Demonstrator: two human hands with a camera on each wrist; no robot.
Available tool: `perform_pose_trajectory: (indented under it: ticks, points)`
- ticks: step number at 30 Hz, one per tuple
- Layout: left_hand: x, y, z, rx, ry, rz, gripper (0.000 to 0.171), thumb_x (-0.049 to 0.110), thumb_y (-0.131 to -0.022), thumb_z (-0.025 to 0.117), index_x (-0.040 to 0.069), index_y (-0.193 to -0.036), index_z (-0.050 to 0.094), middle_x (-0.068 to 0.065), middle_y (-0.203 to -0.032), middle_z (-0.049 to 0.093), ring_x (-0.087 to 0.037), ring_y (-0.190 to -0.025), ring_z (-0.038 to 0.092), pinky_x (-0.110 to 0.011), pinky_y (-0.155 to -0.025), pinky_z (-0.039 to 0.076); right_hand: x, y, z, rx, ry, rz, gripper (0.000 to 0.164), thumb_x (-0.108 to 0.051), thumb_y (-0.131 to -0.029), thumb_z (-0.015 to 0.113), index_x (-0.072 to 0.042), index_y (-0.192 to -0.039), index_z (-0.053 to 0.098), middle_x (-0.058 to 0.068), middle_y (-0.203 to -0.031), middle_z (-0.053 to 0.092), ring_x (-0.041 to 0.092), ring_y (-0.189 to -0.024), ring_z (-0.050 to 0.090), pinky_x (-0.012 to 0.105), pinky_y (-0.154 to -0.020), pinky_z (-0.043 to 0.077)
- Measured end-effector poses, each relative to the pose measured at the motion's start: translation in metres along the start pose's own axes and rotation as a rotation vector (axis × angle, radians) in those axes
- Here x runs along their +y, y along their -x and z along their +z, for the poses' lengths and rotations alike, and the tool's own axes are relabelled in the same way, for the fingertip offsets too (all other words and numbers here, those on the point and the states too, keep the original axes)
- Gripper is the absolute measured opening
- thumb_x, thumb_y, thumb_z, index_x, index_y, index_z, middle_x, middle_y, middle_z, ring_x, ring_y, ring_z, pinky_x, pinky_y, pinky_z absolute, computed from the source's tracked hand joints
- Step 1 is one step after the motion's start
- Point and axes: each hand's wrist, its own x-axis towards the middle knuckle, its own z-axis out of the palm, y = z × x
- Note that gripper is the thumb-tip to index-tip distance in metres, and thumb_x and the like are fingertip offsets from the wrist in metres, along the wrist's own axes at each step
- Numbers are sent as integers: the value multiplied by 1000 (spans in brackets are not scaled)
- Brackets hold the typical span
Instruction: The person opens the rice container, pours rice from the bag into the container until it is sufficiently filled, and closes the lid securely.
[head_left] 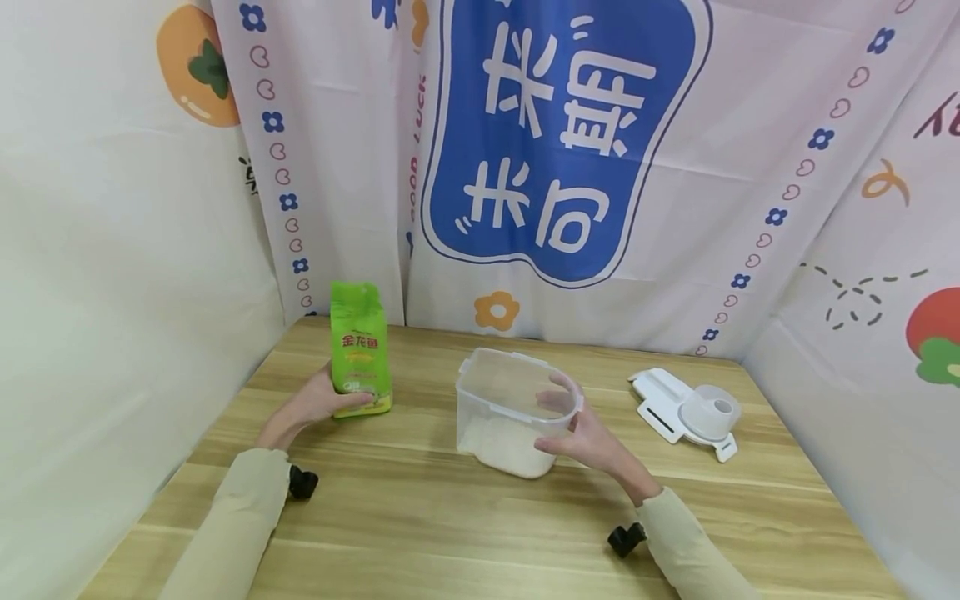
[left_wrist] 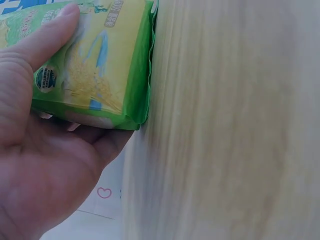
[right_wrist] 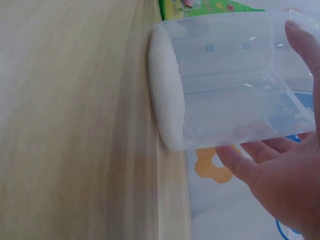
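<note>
In the head view, my left hand (head_left: 317, 398) grips a green and yellow bag (head_left: 360, 358) standing upright at the left of the table. The left wrist view shows the thumb lying across the face of the bag (left_wrist: 107, 65) and the fingers behind it. My right hand (head_left: 588, 437) holds the right end of a clear plastic container (head_left: 480, 398), thumb on one side and fingers on the other. White rice-like grains (right_wrist: 166, 90) cover the container's bottom, and its top is uncovered.
At the right of the wooden table (head_left: 420, 533) lies a white lid (head_left: 660, 404) with a clear cup (head_left: 708, 410) on it. Printed cloth (head_left: 360, 167) hangs at the back and along both sides.
</note>
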Motion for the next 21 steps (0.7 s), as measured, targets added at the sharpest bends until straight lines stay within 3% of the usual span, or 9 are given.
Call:
perform_pose_trajectory:
  ticks: [2, 7, 10, 12, 15, 18, 21]
  points:
    - [1, 0, 0, 11, -21, -17, 75, 29, -84, 79, 8, -143, 37, -18, -125, 64, -19, -104, 67, -33, -94, 51, 0, 0, -1, -7, -2, -3, 100, -9, -77, 83, -9, -153, 17, 27, -142, 48, 45, -133, 47, 34, -103, 46]
    - [4, -1, 1, 20, -32, -50, 78, 36, -82, 79, 10, -143, 38, -17, -128, 63, -25, -110, 66, -42, -100, 50, 1, 1, -1, -13, -13, -10, 100, -8, -78, 82, -8, -153, 16, 28, -142, 47, 45, -133, 46, 56, -106, 42]
    - [6, -1, 0, 21, -35, -50, 78, 38, -82, 79, 10, -143, 39, -18, -129, 63, -28, -112, 65, -46, -101, 49, 1, 0, -1, -14, -12, -6, 100, -9, -78, 82, -9, -153, 16, 28, -142, 47, 45, -133, 46, 61, -106, 40]
    - [7, 0, 0, 26, -41, -51, 79, 39, -82, 79, 10, -143, 39, -18, -129, 63, -29, -112, 65, -48, -102, 48, 1, 0, -1, -15, -9, -4, 99, -9, -79, 82, -9, -153, 15, 29, -142, 47, 44, -133, 46, 59, -107, 40]
    - [8, 1, -1, 40, -51, -60, 79, 41, -82, 79, 10, -143, 40, -17, -128, 63, -27, -111, 65, -47, -101, 48, 0, 0, -1, -19, -4, 0, 99, -9, -79, 81, -8, -153, 15, 29, -142, 46, 44, -133, 46, 46, -107, 44]
    - [10, 2, -1, 55, -42, -67, 77, 43, -81, 79, 11, -141, 43, -15, -127, 64, -22, -109, 65, -42, -100, 48, -1, 0, 0, -21, -11, 5, 99, -8, -79, 81, -6, -153, 14, 31, -142, 45, 46, -133, 45, 30, -103, 45]
    - [14, 1, -2, 60, -1, -57, 71, 43, -82, 78, 13, -137, 46, -11, -124, 66, -17, -105, 67, -35, -96, 48, -1, 0, 0, -21, -16, 2, 99, -8, -79, 81, -4, -152, 14, 33, -142, 45, 46, -133, 45, 24, -101, 44]
